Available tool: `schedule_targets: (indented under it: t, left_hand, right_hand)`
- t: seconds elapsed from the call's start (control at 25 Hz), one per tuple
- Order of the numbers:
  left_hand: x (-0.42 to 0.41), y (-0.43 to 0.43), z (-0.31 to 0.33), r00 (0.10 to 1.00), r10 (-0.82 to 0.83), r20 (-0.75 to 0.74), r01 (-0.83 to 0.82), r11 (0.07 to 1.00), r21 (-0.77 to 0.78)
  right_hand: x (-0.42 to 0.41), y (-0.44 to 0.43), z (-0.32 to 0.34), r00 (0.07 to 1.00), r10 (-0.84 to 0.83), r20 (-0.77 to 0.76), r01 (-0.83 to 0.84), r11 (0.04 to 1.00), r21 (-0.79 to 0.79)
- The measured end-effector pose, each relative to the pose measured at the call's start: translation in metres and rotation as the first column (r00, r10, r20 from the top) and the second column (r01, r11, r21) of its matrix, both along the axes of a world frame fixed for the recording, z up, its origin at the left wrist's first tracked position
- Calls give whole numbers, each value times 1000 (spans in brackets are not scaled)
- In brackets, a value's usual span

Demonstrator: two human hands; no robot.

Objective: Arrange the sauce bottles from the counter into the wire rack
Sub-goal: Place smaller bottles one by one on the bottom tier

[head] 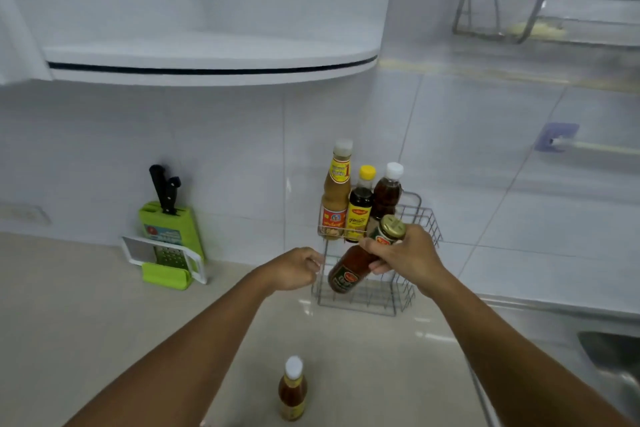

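A two-tier wire rack [372, 300] stands on the counter against the tiled wall. Its upper tier holds three upright bottles: a tall orange sauce bottle [335, 192], a dark bottle with a yellow cap [361, 208] and a brown bottle with a white cap [388, 192]. My right hand [403, 255] grips a red sauce bottle with a gold cap [349, 270], tilted, in front of the rack. My left hand [294, 269] holds the rack's left edge. One orange bottle with a white cap [292, 390] stands on the counter near me.
A green knife block with black-handled knives [169, 218] and a white-and-green grater [166, 262] lean against the wall at left. A white shelf [211, 59] overhangs above. A steel sink [609, 350] lies at right, with a metal dish rack [540, 10] high on the wall.
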State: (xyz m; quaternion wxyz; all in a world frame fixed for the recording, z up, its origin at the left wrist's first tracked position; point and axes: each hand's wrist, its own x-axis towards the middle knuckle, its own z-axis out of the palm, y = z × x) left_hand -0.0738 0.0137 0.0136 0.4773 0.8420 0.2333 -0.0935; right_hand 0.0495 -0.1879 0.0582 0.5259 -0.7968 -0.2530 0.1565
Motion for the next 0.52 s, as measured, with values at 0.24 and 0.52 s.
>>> schedule_targets:
  t: [0.24,0.52]
  left_hand:
    - [32,21,-81,967,170,-191,-185,981,-65]
    - [56,15,-126,949,251,-192,-270,960,-78]
  right_hand:
    - [6,30,-83,986,-62,153,71,996,-50]
    - [16,64,-130,946,9,323,2,1000,-31]
